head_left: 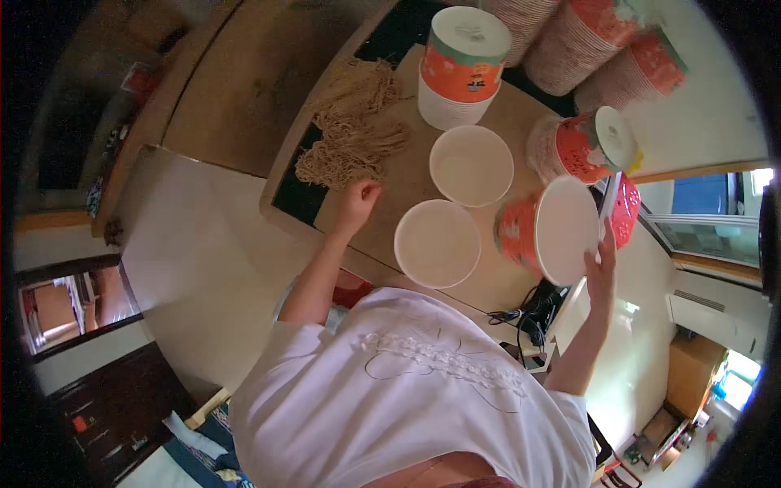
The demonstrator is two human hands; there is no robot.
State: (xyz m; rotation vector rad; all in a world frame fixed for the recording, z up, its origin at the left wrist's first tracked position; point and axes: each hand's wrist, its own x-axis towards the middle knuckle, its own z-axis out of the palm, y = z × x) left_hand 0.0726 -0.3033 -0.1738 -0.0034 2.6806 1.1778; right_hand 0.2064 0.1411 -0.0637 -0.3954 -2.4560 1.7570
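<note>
Tipped bowl stack (547, 230): orange-and-white paper bowls nested, lying on their side at the right edge of the table (382, 236), white bases facing the camera.
Right hand (603, 264): at the right rim of that stack, palm against it, fingers (608, 236) spread open and pointing up; cannot tell if they actually clamp anything.
Near empty bowl (438, 243): white inside, upright on the table, just left of the tipped stack, between the two hands.
Left hand (359, 203): on the table at the near edge of the noodle pile, fingers curled loosely closed; cannot tell whether any strands are pinched.
Noodle pile (354, 126): dry tan noodles in loose bundles, on the left part of the table, running away from the left hand.
Second empty bowl (471, 165): upright, white inside, just beyond the near one, almost touching it.
Small tipped stack (584, 146): orange bowls on their side, beyond the right hand, white base facing right.
Upright stack (464, 67): bowls nested base-up, orange band, at the far side of the table beside the noodles.
Far stacks (598, 45): long rows of nested bowls lying on their sides at the top right, behind everything else.
</note>
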